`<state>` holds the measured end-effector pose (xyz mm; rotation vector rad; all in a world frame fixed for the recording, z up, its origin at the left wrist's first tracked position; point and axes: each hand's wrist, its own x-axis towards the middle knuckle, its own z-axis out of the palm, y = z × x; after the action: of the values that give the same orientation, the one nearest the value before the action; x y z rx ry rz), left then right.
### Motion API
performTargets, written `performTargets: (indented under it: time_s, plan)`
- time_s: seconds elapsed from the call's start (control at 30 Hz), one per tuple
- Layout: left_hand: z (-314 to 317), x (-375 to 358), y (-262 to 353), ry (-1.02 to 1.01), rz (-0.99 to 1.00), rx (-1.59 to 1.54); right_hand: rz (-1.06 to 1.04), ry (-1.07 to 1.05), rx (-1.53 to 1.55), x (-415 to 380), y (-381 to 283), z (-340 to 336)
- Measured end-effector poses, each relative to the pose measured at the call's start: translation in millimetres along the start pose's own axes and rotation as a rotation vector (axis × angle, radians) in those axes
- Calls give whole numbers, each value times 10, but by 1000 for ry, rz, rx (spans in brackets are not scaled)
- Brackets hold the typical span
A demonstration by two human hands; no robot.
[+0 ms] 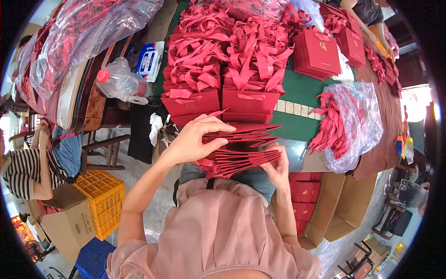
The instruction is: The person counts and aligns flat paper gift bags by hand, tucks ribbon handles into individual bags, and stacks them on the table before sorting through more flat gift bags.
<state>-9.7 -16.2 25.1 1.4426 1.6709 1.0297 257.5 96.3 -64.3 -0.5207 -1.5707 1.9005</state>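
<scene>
A stack of flat red paper gift bags is held in front of my chest, its edges fanned toward me. My left hand is closed on the upper part of the stack at its left, thumb and fingers pinching the bags. Around the right edge of the lower part, my right hand is closed, with some fingers hidden beneath. A dark gap separates the two parts. Just beyond, two rows of red gift bags with ribbon handles stand packed on the green table surface.
To the right lie red ribbons in a clear plastic bag and piled gift bags. An open cardboard box with red bags is below right. At left are a plastic bottle, a yellow crate and a person in stripes.
</scene>
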Motion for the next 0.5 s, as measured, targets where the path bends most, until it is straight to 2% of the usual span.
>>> performTargets:
  time_s: [0.13,0.33,0.5]
  plan:
    - [1,9,-3,-4,-6,2,31,-13,39,7,-42,-62]
    - [13,-31,-39,-1,9,15,24,125,-83,16,25,28]
    - [-36,-126,18,-88,41,18,11,88,-110,11,48,6]
